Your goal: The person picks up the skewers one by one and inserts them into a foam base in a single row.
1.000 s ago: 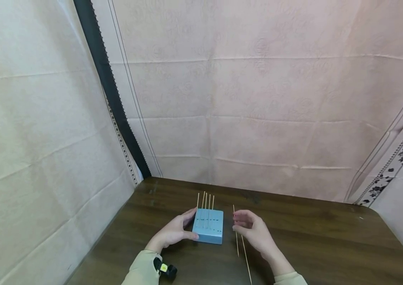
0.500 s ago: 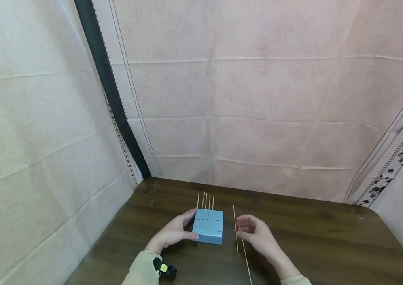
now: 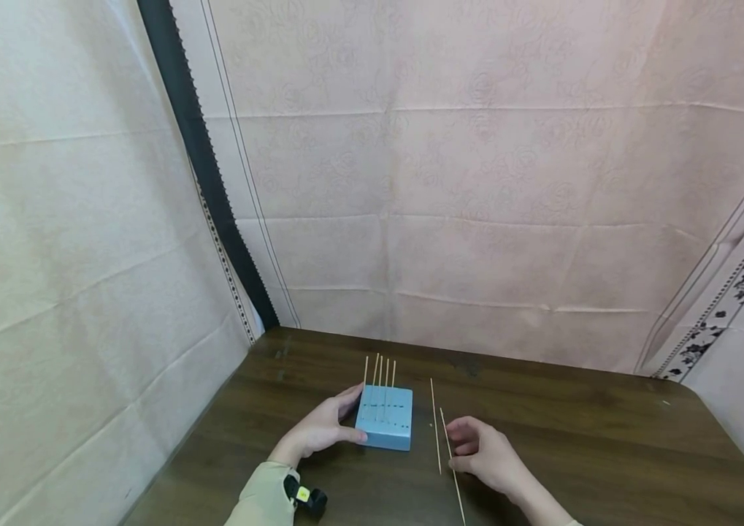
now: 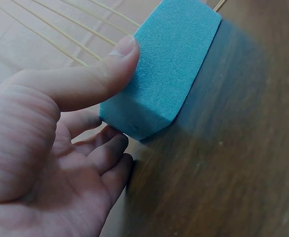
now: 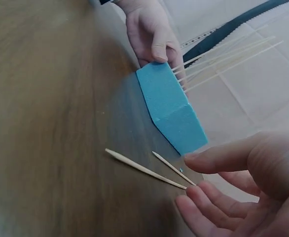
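My left hand (image 3: 322,431) holds a light blue foam block (image 3: 398,416) by its left side, thumb on the near face and fingers behind. Several thin bamboo skewers (image 3: 393,374) stand up from holes in its top. Right of the block, two loose skewers lie on the table: a farther one (image 3: 435,426) and a nearer one (image 3: 458,497). Beside the nearer skewer is my right hand (image 3: 486,456), its thumb and fingertips right at the stick. The right wrist view shows the thumb (image 5: 218,160) apart from the fingers, with pointed skewer ends (image 5: 134,164) beyond them.
The dark wooden table (image 3: 582,438) reaches back to a pale cloth curtain (image 3: 477,183). More cloth hangs at left (image 3: 69,256) and right. A tiny blue crumb (image 5: 181,170) lies by the skewers. A black device is strapped at the left wrist (image 3: 306,497).
My right hand has drawn back from the farther skewer, toward me and to the right, down along the nearer one, whose far end now shows. The left hand and block have stayed still.
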### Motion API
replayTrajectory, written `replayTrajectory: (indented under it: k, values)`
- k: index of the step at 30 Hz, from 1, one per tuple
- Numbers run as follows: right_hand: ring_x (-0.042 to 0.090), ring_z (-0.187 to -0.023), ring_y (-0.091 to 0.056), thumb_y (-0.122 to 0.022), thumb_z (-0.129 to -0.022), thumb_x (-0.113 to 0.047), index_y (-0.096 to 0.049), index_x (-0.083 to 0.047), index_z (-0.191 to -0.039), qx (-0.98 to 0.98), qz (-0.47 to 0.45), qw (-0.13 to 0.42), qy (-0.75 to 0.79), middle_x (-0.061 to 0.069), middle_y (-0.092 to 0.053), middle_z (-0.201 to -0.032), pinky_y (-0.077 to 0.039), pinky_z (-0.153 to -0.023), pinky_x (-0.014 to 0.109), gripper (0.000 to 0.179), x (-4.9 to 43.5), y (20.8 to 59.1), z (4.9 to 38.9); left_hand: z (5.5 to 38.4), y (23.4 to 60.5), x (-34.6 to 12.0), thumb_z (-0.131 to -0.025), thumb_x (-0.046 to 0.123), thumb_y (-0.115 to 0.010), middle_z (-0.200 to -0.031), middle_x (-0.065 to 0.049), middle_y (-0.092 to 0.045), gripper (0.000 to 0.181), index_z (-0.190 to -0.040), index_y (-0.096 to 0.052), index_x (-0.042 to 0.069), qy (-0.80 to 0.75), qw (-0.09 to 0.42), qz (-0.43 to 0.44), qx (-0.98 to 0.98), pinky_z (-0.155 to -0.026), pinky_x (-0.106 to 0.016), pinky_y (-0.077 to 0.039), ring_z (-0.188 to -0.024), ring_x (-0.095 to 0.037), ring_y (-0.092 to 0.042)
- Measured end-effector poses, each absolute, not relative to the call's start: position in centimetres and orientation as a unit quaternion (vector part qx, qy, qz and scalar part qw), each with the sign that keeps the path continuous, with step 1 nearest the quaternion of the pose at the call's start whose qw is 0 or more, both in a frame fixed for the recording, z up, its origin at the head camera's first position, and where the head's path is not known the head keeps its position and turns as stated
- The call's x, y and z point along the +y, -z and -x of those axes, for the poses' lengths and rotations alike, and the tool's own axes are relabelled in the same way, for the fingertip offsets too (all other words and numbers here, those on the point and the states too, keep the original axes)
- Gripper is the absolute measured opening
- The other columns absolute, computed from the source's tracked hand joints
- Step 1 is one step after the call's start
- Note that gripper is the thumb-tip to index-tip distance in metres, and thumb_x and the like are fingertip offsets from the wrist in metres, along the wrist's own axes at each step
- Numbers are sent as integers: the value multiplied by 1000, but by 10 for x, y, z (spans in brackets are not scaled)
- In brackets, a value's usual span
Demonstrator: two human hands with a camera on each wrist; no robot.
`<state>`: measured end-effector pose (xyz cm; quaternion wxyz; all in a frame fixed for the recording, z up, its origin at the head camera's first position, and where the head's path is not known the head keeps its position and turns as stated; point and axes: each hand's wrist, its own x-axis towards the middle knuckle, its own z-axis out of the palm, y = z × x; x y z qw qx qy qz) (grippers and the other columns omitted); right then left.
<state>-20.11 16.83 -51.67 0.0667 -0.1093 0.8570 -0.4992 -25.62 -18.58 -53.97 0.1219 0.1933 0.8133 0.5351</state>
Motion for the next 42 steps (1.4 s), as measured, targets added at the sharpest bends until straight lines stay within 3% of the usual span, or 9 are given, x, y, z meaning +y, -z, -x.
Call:
replayTrajectory:
  k: [11,21,36,42]
  values:
    - [22,-92,-67,-94,-74,2,-67,-2,-125,853,112,99,499,8,-68,-109,-59,-75,36,58,172,522,194,256,541,-187,-89,24,-90,-176,-16,-24,102,-170,-29,10,-531,124,-187,817,-127,-58,-25,-160,-38,-27]
    - [22,-91,-62,-95,-69,6,-65,-2,-123,867,134,117,466,6,-63,-108,-56,-79,41,62,169,527,197,254,544,-188,-89,20,-90,-175,-17,-24,103,-169,-28,7,-540,122,-192,810,-128,-58,-23,-160,-38,-26]
    - [20,-86,-61,-91,-59,12,-66,-2,-117,886,121,43,445,10,-60,-107,-55,-64,29,64,159,522,185,255,542,-185,-88,21,-90,-175,-17,-26,101,-168,-30,4,-533,112,-196,815,-127,-57,-25,-158,-38,-29]
    - [20,-86,-61,-88,-57,15,-66,-2,-118,888,108,42,445,11,-60,-109,-54,-63,29,67,158,521,185,255,541,-186,-88,20,-90,-175,-17,-25,101,-168,-30,4,-532,111,-200,815,-127,-57,-25,-159,-38,-29]
